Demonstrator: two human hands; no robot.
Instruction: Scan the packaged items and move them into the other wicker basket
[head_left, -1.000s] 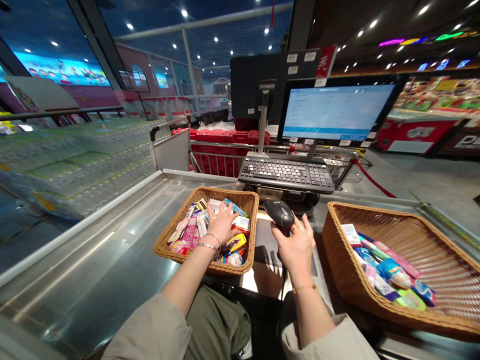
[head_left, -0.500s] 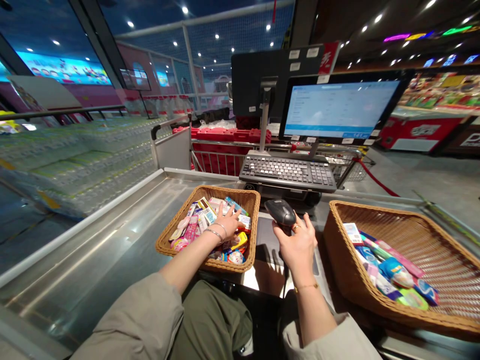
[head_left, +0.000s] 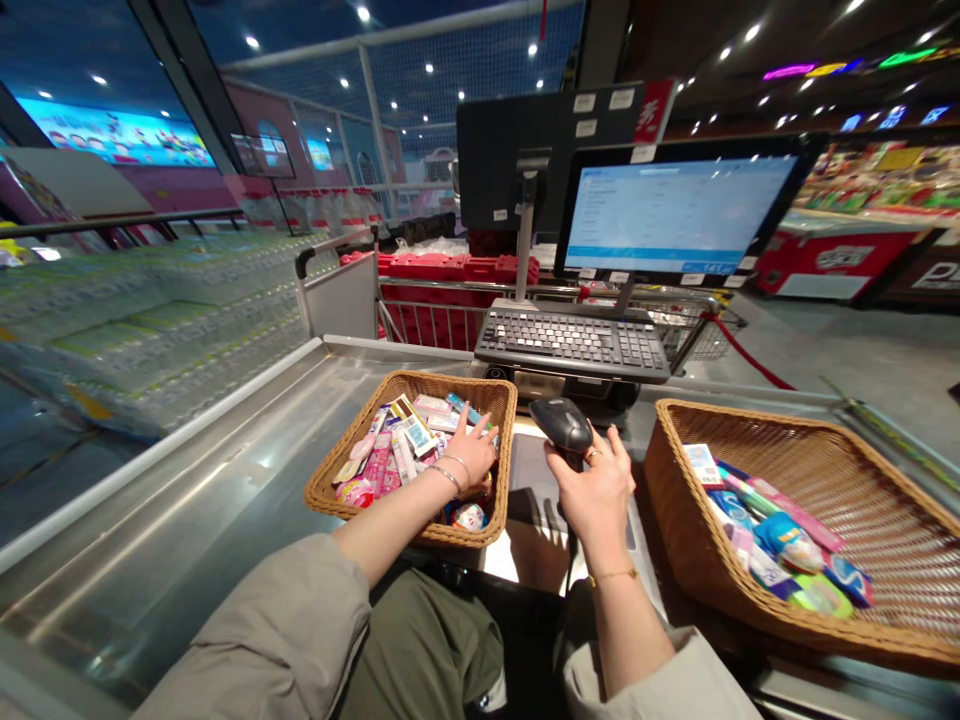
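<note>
Inside the left wicker basket [head_left: 318,490], my left hand [head_left: 471,455] reaches over small packaged goods, its fingers spread and nothing visibly gripped; the thumb side is hidden. Pink packets, boxes and a yellow-and-white pack [head_left: 412,424] lie to the left of that hand. A round, white-topped item [head_left: 469,516] sits near the basket's front right corner. My right hand [head_left: 596,485] is wrapped round the handle of a black barcode scanner [head_left: 561,424], held upright between the two baskets with its head pointing away to the left.
A second wicker basket [head_left: 892,480] at the right holds several colourful packaged items. Behind the scanner stand a keyboard [head_left: 570,340] and a lit monitor [head_left: 675,215]. The metal counter [head_left: 225,480] has a raised edge on the left. A shopping cart [head_left: 427,318] stands beyond it.
My left hand has shifted right and slightly away within the left basket, covering a yellow item that showed before. The right hand and scanner have stayed nearly still.
</note>
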